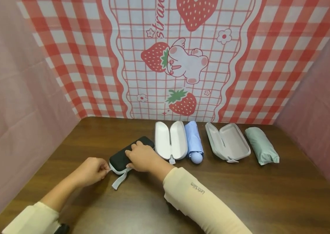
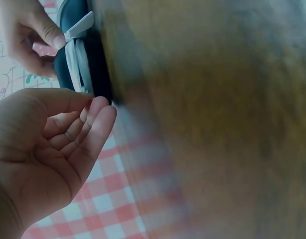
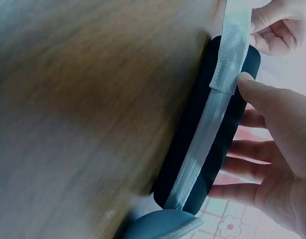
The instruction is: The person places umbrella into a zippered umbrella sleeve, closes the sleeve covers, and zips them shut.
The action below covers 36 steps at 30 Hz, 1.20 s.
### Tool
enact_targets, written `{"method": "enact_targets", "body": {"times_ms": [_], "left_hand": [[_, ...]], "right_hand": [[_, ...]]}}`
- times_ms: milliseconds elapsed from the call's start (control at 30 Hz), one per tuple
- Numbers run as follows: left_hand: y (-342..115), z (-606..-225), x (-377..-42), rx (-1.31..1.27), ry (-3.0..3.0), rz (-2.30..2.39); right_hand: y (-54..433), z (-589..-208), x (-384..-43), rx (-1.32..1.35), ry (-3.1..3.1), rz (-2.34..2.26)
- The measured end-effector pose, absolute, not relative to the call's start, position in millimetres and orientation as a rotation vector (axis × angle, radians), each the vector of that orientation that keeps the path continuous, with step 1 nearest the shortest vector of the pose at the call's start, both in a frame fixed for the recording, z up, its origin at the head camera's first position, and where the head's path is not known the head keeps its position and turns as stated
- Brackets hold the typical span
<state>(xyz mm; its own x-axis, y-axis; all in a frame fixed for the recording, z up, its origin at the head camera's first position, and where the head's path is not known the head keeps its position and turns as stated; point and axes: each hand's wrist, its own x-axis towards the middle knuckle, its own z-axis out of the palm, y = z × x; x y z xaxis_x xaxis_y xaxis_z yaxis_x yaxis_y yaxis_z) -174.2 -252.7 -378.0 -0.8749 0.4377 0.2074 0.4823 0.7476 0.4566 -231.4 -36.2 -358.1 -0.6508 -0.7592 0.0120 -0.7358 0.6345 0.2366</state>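
A black zip case [image 1: 121, 159] with a pale grey zip band lies at a slant on the table, its lid down. My right hand [image 1: 142, 157] grips it across the top, thumb on the near side and fingers over the far side; the right wrist view shows the thumb beside the grey zip [image 3: 203, 134]. A grey fabric strap [image 1: 120, 180] sticks out from the case's near edge. At the case's left end my left hand [image 1: 91, 170] pinches the small zip pull between thumb and fingertips, which mostly hide it; the left wrist view shows that pinch beside the case [image 2: 76, 55].
Right of the black case stand an open white case [image 1: 162, 139], a folded blue umbrella [image 1: 194, 138], an open grey case [image 1: 235, 143] and a folded grey-green umbrella [image 1: 260, 144]. A checked strawberry cloth [image 1: 94, 74] hangs behind the wooden table [image 1: 270, 201]; pink cloth [image 1: 21, 97] flanks it.
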Motion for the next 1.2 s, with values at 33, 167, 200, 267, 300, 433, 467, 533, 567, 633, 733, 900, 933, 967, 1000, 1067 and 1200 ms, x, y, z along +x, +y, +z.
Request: {"method": "enact_targets", "body": {"times_ms": [33, 167, 200, 267, 300, 433, 467, 533, 567, 633, 733, 900, 933, 967, 1000, 1067, 1200], "left_hand": [[-252.8, -378.5, -174.5, -0.741, -2.853, -0.793], [-253.8, -379.3, -178.3, -0.679, -2.849, -0.805], [-254.2, -379.0, -179.7, -0.662, -2.848, -0.795], [-254.8, -378.3, -183.1, -0.633, -2.843, -0.758], [-255.2, -377.8, -184.7, -0.62, -2.843, -0.741], [-258.0, -376.9, -191.6, -0.606, -2.826, -0.677], [-258.9, -376.9, -193.3, -0.603, -2.821, -0.659], [-260.9, -377.5, -197.1, -0.596, -2.801, -0.61], [-261.9, -377.8, -199.3, -0.592, -2.795, -0.584], [-264.0, -378.1, -203.8, -0.583, -2.79, -0.549], [-267.3, -377.3, -210.6, -0.569, -2.795, -0.518], [-271.7, -373.2, -218.2, -0.547, -2.829, -0.503], [-272.1, -372.5, -218.9, -0.548, -2.834, -0.502], [-272.1, -371.9, -219.0, -0.547, -2.841, -0.507], [-271.9, -371.4, -218.5, -0.549, -2.843, -0.51], [-271.4, -371.2, -216.9, -0.557, -2.845, -0.519], [-268.6, -371.3, -212.4, -0.574, -2.839, -0.54]], "right_hand": [[-36.0, -358.2, -232.7, 1.26, -2.728, -0.313], [-37.7, -356.9, -235.4, 1.258, -2.687, -0.33], [-38.4, -356.4, -235.7, 1.259, -2.678, -0.339], [-38.3, -354.2, -235.0, 1.257, -2.663, -0.366], [-37.8, -353.4, -235.1, 1.252, -2.659, -0.375], [-31.8, -349.4, -238.1, 1.226, -2.671, -0.357], [-29.7, -348.4, -239.4, 1.223, -2.682, -0.342], [-24.9, -346.0, -241.7, 1.227, -2.706, -0.308], [-22.4, -345.1, -243.0, 1.227, -2.72, -0.29], [-17.4, -343.9, -245.1, 1.227, -2.745, -0.274], [-11.7, -345.8, -249.8, 1.228, -2.762, -0.237], [-10.8, -350.3, -252.0, 1.265, -2.773, -0.182], [-11.5, -348.4, -249.7, 1.26, -2.789, -0.188], [-12.0, -349.9, -250.2, 1.26, -2.779, -0.196], [-12.5, -350.6, -250.0, 1.254, -2.77, -0.206], [-13.6, -351.5, -249.6, 1.242, -2.762, -0.225], [-16.3, -352.3, -248.2, 1.243, -2.733, -0.267]]}}
